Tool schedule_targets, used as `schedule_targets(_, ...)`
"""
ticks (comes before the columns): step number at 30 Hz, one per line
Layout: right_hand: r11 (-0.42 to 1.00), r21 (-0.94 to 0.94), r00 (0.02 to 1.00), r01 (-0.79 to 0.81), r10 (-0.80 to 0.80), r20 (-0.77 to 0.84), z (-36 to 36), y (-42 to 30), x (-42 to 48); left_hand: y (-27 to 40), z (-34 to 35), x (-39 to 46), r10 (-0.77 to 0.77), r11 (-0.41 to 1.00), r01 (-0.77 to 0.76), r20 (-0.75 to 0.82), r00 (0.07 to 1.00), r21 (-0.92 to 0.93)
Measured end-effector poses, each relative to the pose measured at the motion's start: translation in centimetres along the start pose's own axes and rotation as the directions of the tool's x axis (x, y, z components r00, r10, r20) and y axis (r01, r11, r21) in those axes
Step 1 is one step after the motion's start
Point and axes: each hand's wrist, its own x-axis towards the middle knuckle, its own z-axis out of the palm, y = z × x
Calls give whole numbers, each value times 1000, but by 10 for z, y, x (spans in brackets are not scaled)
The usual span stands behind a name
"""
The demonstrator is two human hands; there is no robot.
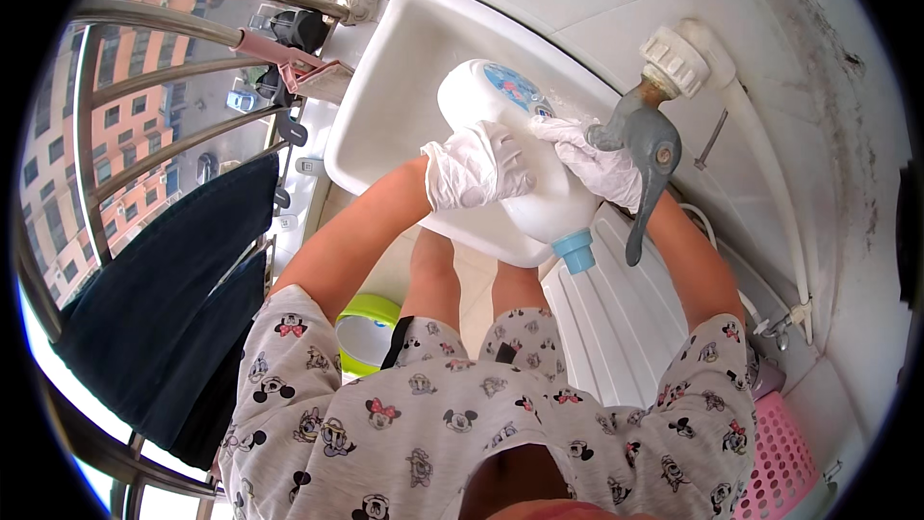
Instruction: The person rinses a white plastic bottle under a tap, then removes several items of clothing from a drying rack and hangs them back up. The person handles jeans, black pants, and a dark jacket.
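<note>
A large white plastic bottle with a light blue cap and a blue picture label lies tilted over the white sink basin, its cap towards me. Both hands wear thin whitish gloves. My left hand is closed around the bottle's handle side, fingers curled. My right hand rests against the bottle's other side, near the label, partly hidden by the grey lever tap. Whether its fingers grip or only touch the bottle is unclear.
A white ridged washboard or lid lies right of the basin. White pipes run along the tiled wall. Dark trousers hang by the window bars at left. A green-rimmed bucket stands below; a pink perforated basket is lower right.
</note>
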Motion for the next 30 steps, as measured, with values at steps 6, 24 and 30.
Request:
schedule_targets(6, 953, 297, 963, 55, 28, -268, -31, -67, 2, -12, 9, 15, -98, 995, 99, -120, 988, -1)
schedule_targets(24, 978, -169, 992, -123, 123, -10, -28, 34, 3, -29, 4, 37, -203, 979, 202, -39, 978, -16)
schedule_targets(30, 981, 90, 976, -172, 182, -120, -14, 74, -7, -41, 8, 22, -345, 934, 326, -133, 929, -148)
